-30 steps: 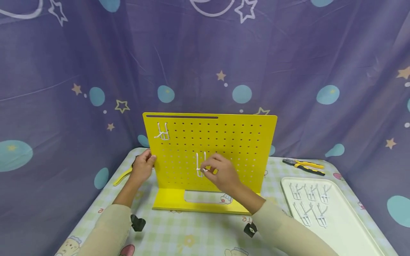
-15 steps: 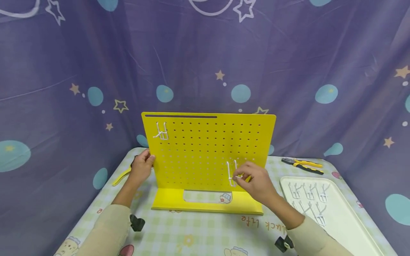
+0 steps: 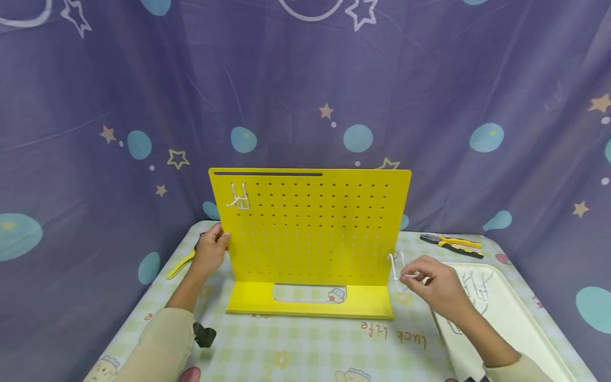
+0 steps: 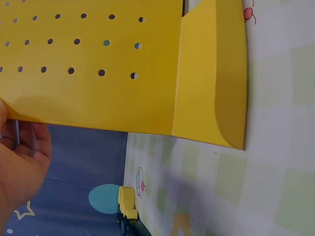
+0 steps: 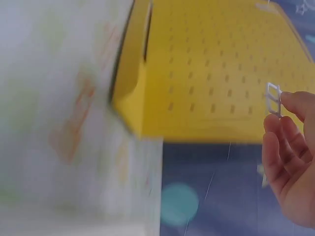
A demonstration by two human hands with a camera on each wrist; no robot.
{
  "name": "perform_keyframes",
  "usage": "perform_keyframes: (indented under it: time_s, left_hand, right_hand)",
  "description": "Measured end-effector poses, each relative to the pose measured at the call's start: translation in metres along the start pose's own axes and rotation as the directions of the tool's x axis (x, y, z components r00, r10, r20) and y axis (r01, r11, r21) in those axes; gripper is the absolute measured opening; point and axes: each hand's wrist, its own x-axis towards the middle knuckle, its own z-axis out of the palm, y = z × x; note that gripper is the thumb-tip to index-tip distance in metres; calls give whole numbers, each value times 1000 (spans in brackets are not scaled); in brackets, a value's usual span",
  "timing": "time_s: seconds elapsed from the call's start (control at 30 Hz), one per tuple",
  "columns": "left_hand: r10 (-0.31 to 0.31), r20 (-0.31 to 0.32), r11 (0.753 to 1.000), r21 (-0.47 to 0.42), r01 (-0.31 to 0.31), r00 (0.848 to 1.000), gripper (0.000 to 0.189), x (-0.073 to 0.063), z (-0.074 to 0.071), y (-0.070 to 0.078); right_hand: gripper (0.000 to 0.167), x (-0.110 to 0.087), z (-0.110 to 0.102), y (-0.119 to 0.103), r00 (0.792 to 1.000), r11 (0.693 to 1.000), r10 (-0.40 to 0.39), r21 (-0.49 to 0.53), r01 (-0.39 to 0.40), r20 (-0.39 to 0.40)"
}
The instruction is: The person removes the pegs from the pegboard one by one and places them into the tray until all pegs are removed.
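A yellow pegboard [image 3: 296, 249] stands upright on its flat yellow base [image 3: 248, 297]. My left hand [image 3: 212, 249] grips its left edge, thumb on the front and fingers behind, as the left wrist view [image 4: 22, 162] also shows. A white wire pegboard hook [image 3: 241, 199] hangs in the holes near the top left corner. Just right of the board, my right hand [image 3: 436, 284] pinches another white pegboard hook [image 3: 394, 269] between thumb and fingers, prongs pointing up. In the right wrist view this hook [image 5: 273, 98] overlaps the board.
At the right lies a cream tray [image 3: 520, 339] with several more white hooks [image 3: 483, 289], partly hidden by the right forearm. Pliers with yellow and black handles [image 3: 453, 245] lie behind it. A yellow-handled tool [image 3: 181, 264] sits left of the board. A purple curtain [image 3: 296, 79] hangs behind.
My right hand has carried the pinched hook rightward and down, from in front of the board's middle to beyond its right edge. The left hand keeps its grip in the same place.
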Motion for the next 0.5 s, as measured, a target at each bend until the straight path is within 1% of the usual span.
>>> perform_keyframes:
  time_s: [0.07,0.13,0.23,0.33,0.4,0.5]
  left_hand:
    - [-2,5,1000,0,2,1000,26,0,0,0]
    - [-6,1,1000,2,6,1000,25,0,0,1]
    - [-2,-10,1000,3,2,1000,23,-1,0,2]
    - [4,-9,1000,-1,-4,1000,23,-1,0,2]
    - [2,-3,1000,-6,-2,1000,23,-1,0,2]
    - [-2,-1,1000,-10,2,1000,24,0,1,0]
  right_hand:
    - [32,-9,-14,9,1000,999,25,-37,-25,-11]
    - [31,-18,-28,19,997,995,68,-73,-69,-22]
    - [25,-30,-49,33,988,983,152,-97,-155,-40]
    - [17,-43,-69,48,967,959,249,-122,-254,-53]
    - [11,-52,-80,59,947,935,317,-153,-321,-52]
    - [9,-65,-91,78,921,900,386,-194,-389,-53]
